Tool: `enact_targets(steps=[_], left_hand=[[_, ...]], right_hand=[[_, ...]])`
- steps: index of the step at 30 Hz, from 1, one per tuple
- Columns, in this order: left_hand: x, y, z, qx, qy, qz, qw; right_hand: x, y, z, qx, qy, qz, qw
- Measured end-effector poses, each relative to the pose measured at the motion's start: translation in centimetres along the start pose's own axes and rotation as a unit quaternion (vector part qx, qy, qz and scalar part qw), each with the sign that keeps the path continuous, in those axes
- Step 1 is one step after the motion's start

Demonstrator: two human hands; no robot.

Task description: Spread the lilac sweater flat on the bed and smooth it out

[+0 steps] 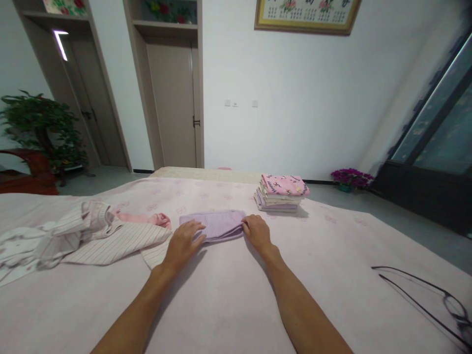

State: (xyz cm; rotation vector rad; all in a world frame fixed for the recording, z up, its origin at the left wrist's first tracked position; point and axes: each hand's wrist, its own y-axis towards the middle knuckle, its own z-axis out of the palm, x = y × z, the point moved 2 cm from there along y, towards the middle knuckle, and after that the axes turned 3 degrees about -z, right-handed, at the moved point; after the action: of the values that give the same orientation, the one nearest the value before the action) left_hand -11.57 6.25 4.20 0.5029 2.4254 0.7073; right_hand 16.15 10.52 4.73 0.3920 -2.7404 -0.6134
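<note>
A lilac garment (220, 225), folded into a flat strip, lies on the pink bed sheet (228, 305) in front of me. My left hand (186, 238) rests on its left end, fingers apart and stretched over the cloth. At the opposite end my right hand (257, 230) pinches the garment's edge between thumb and fingers. Just beyond my right hand stands a neat stack of folded clothes (280, 194), with a pink printed piece on top. Unfolded clothes, among them a striped garment (121, 241), lie in a loose heap to the left of my left hand.
Black-framed glasses (424, 300) lie on the sheet at the near right. Past the far edge are a wall and a closed door (173, 103). Purple flowers (350, 178) stand on the floor at the right, and a leafy plant (40, 128) at the left.
</note>
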Motion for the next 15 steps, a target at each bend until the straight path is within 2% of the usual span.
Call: enact_targets(steps=[3,5,6,8,9,11,13,15], left_hand=[[-1.0,-0.3,0.6,-0.014,0.032,0.012,0.999],[-1.7,-0.3,0.6,-0.028,0.051,0.009,0.998],[-2.1,-0.3,0.6,-0.035,0.057,0.004,0.998],[-2.6,-0.2,0.4,-0.054,0.055,-0.017,0.997],[-2.8,-0.3,0.2,-0.063,0.044,-0.034,0.996],[-2.6,-0.3,-0.2,-0.065,-0.004,-0.084,0.994],[-1.8,-0.3,-0.6,-0.064,-0.085,-0.145,0.984],[-0.8,0.1,-1.3,-0.092,-0.183,-0.210,0.956]], right_hand=[[1.4,0.7,-1.6,-0.069,0.137,0.009,0.988],[3.4,1.1,-3.4,-0.101,0.280,0.005,0.955],[4.7,1.1,-4.3,-0.099,0.360,0.003,0.928],[7.6,0.9,-6.3,-0.048,0.525,-0.007,0.850],[9.0,0.7,-7.2,-0.012,0.583,-0.017,0.812],[11.1,0.3,-8.6,0.039,0.649,-0.039,0.759],[11.5,0.2,-9.1,0.048,0.671,-0.040,0.739],[10.2,0.6,-8.4,0.019,0.660,-0.006,0.751]])
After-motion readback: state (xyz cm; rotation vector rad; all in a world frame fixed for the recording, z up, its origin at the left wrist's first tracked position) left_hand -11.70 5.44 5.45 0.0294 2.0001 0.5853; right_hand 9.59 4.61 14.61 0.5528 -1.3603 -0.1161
